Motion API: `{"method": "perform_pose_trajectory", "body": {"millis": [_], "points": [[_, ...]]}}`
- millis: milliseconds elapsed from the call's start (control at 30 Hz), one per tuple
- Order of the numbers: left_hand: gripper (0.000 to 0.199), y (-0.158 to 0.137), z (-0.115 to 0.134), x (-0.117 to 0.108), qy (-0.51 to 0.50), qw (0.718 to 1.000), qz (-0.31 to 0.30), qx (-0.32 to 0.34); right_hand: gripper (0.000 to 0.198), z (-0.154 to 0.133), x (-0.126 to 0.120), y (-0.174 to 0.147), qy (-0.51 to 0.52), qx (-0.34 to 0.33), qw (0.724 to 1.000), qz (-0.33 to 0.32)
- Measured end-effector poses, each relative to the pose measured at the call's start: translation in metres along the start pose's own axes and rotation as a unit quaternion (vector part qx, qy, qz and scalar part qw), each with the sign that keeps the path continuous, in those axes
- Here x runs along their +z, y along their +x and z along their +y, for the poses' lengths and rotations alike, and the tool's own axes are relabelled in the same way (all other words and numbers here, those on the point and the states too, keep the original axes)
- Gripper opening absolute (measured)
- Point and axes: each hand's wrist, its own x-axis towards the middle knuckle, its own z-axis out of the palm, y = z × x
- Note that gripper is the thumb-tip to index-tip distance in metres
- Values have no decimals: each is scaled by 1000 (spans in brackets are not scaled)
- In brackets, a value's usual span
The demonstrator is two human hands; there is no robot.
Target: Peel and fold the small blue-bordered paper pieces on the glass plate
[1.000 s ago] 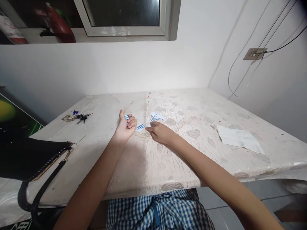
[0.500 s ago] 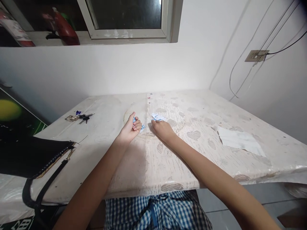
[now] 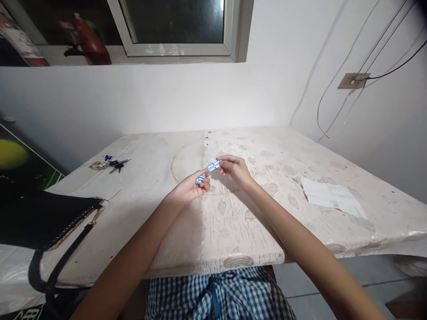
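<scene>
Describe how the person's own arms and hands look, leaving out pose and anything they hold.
Both arms are bare from the bottom of the picture to the fingertips: no sleeves show. The left hand and the right hand wear no gloves, and no rings, watch or bracelets can be seen. The arms are slender. Fingernail detail is too small to tell. Blue-and-white checked clothing shows below the table edge.
</scene>
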Motion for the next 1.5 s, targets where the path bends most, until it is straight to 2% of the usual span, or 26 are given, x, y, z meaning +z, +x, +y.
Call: {"method": "perform_pose_trajectory", "body": {"millis": [133, 333, 467, 600, 733, 833, 933, 1000, 1067, 1133, 1233, 1367, 1433, 1500], "points": [[17, -1, -10, 7, 17, 999, -30, -22, 17, 1, 8, -5, -24, 30, 999, -35], [30, 3, -19, 6, 75, 994, -64, -43, 16, -2, 19, -16, -17, 53, 998, -29], [23, 6, -20, 4, 52, 996, -48, -45, 13, -4, 23, -20, -30, 66, 997, -17], [17, 7, -20, 5, 21, 999, -27, -37, 11, -5, 24, -21, -34, 70, 996, -34], [16, 7, -21, 5, 12, 998, -31, -45, 12, -1, 23, -22, -20, 83, 995, -49], [18, 7, -20, 4, 8, 997, -35, -65, 14, 5, 23, -22, -64, 54, 995, -61], [25, 6, -18, 3, 1, 994, -47, -95, 20, 8, 17, -18, -163, -19, 984, -74], [30, 5, -16, 3, -11, 994, -43, -99, 26, 6, 7, -12, -251, -81, 964, -28], [35, 5, -15, 2, -25, 995, -30, -92, 30, 3, -8, -4, -357, -135, 922, 59], [37, 4, -13, 2, -37, 996, -23, -83, 34, 1, -23, 4, -456, -142, 871, 116], [37, 4, -10, 0, -49, 996, -21, -67, 33, 5, -35, 8, -571, -107, 812, 57], [37, 2, -6, -1, -59, 996, -26, -55, 36, 18, -32, 5, -668, -59, 740, -46], [36, 1, -5, -1, -60, 996, -29, -54, 35, 22, -29, 4, -689, -47, 719, -73], [36, 1, -5, -1, -62, 996, -32, -53, 37, 23, -29, 3, -695, -65, 711, -86]]}}
